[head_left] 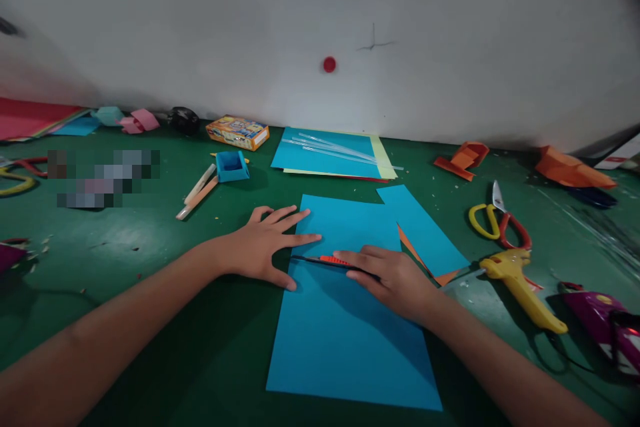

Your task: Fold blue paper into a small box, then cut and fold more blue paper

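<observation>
A large blue sheet of paper (345, 347) lies before me on the green table. My left hand (263, 243) is spread over its left edge, fingertips and thumb touching the paper. In my right hand (393, 277) is a utility knife (333, 261) with an orange-red grip, held nearly flat across the sheet. Its thin dark tip points left, to the sheet's left edge close by my left thumb. Whether the blade touches the paper I cannot tell. A narrower blue piece of paper (423, 227) rests at the sheet's upper right, with orange paper (413, 250) showing beneath it.
Yellow-and-red scissors (500, 220), a yellow glue gun (525, 290) and a purple object (600, 320) lie right. Behind are stacked papers (300, 153) with clear sticks on top, a small blue box (233, 168) and an orange carton (237, 132). A white wall (225, 33) stands beyond.
</observation>
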`<state>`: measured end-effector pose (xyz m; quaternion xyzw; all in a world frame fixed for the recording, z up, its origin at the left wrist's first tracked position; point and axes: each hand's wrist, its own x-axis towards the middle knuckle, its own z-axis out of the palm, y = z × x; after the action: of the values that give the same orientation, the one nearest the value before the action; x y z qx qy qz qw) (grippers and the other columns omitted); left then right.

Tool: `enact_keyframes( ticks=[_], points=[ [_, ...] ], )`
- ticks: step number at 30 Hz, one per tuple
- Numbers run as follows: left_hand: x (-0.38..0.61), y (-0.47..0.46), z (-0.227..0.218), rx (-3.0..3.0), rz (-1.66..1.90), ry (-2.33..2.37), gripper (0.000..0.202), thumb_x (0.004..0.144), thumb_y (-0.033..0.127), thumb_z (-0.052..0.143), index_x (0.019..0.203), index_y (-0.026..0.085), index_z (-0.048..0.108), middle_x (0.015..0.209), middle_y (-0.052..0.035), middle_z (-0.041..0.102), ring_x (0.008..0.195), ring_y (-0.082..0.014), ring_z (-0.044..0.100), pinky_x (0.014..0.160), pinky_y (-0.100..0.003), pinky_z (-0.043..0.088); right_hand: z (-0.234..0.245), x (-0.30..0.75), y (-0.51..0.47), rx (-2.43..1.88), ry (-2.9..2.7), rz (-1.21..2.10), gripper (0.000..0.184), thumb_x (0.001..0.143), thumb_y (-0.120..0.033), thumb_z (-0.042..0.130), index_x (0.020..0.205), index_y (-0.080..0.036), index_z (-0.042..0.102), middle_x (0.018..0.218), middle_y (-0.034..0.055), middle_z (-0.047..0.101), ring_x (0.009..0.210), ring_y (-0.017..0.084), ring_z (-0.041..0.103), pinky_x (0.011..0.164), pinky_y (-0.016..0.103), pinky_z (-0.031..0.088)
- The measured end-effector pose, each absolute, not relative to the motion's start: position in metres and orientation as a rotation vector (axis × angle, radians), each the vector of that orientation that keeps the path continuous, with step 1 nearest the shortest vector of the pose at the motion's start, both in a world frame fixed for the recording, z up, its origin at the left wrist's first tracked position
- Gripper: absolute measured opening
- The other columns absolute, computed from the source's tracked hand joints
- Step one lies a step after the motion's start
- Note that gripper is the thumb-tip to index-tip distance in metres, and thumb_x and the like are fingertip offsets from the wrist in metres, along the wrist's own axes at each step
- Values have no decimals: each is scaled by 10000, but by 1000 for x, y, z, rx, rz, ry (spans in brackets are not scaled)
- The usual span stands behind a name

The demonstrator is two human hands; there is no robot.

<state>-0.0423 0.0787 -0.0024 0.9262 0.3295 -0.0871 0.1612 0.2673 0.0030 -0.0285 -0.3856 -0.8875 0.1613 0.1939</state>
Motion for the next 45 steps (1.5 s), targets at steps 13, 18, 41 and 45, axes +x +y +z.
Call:
enact_keyframes(
  ticks=[13,18,41,45],
  points=[
    [-46,78,-5,2659,-198,940,938,791,855,639,1599,530,291,1764,-41,16,1571,-533,18,1164,-779,24,-28,266,4,-1127,-2494,510,439,1119,-436,381,1476,-285,588,1095,80,725,893,209,689,736,308,541],
    [-46,78,-6,2671,-205,938,923,805,841,636,1598,549,266,1763,-31,-4,1580,-510,11,1167,-772,27,-25,264,3,-1149,-2512,492,452,1120,-440,372,1481,-272,587,1085,83,726,874,215,688,722,323,552],
    [-42,78,-2,2655,-260,966,949,785,855,641,1598,541,267,1757,0,-21,1578,-515,6,1167,-787,15,-22,270,0,-1120,-2552,301,404,1112,-325,413,1459,-263,612,1140,92,744,956,220,726,735,315,596],
    [-43,79,-2,2648,-272,962,953,793,859,628,1606,531,254,1754,-8,-35,1579,-508,-15,1168,-784,-8,-21,271,0,-1140,-2565,289,399,1106,-330,430,1458,-285,614,1123,89,748,925,217,734,729,314,604]
  ],
)
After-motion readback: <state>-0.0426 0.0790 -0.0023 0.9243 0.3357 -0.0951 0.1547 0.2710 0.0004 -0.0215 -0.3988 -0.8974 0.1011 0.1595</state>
